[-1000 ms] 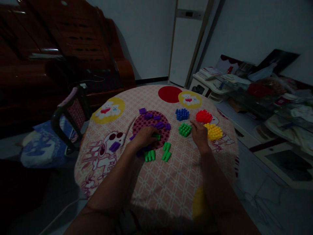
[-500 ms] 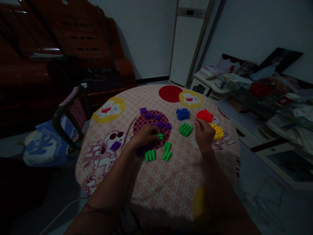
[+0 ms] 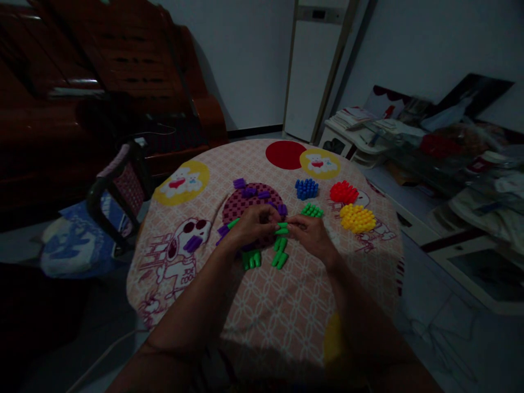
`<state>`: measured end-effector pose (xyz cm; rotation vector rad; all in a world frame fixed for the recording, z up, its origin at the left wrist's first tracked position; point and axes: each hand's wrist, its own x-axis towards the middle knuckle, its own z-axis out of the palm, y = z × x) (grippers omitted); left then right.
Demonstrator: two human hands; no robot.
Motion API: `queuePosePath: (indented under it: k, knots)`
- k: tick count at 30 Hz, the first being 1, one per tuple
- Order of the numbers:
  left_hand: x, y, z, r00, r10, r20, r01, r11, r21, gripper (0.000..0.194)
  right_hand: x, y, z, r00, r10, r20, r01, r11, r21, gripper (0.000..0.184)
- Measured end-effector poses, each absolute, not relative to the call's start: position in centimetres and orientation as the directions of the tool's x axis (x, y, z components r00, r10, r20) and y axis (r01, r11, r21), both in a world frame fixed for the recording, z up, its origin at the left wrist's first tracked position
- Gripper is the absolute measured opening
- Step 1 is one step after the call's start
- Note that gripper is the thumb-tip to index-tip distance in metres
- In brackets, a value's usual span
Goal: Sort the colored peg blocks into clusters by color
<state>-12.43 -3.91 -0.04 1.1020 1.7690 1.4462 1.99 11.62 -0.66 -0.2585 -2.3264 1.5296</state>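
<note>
My left hand [image 3: 257,224] and my right hand [image 3: 310,233] meet above the table, fingers closed on a small green plastic building block [image 3: 281,227] between them. The block looks like short tubes joined side by side. Just below it on the cloth lie loose green blocks [image 3: 279,257], and another green piece [image 3: 251,259] rests under my left wrist. Several purple blocks [image 3: 249,192] are scattered beyond and beside my left hand. Behind my right hand a cluster of green blocks [image 3: 312,210] is partly hidden.
Blue [image 3: 307,189], red [image 3: 344,192] and yellow block clusters [image 3: 357,218] stand at the table's right. A patterned cloth [image 3: 282,305] covers the round table. A chair [image 3: 118,191] is at the left, a wooden sofa [image 3: 135,71] behind, and a cluttered glass-topped cabinet [image 3: 413,153] at the right.
My right hand has moved left from beside the red and yellow clusters to join my left hand. My left hand has shifted slightly right with the green block.
</note>
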Motion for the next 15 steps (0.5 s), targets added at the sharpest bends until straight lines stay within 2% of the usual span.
queuePosePath:
  k: [3, 6, 12, 15]
  knots:
    - [-12.3, -3.9, 0.2, -0.478, 0.877, 0.051, 0.217, 0.062, 0.974, 0.030, 2.1, 11.9, -0.8, -0.960, 0.281, -0.017, 0.086, 0.237, -0.968, 0.019]
    - [-11.8, -3.7, 0.4, -0.463, 0.884, 0.067, 0.220, 0.041, 0.975, 0.029, 2.1, 11.8, -1.1, -0.970, 0.199, -0.142, 0.175, 0.163, -0.971, 0.021]
    - [-10.6, -3.1, 0.2, -0.423, 0.902, 0.087, 0.207, 0.003, 0.978, 0.027, 2.3, 12.7, -1.1, -0.974, 0.165, -0.158, 0.183, 0.151, -0.971, 0.022]
    - [-10.8, -3.1, 0.1, -0.475, 0.872, 0.114, 0.261, 0.016, 0.965, 0.027, 3.2, 14.8, -0.3, -0.955, 0.282, -0.092, 0.133, 0.130, -0.983, 0.029]
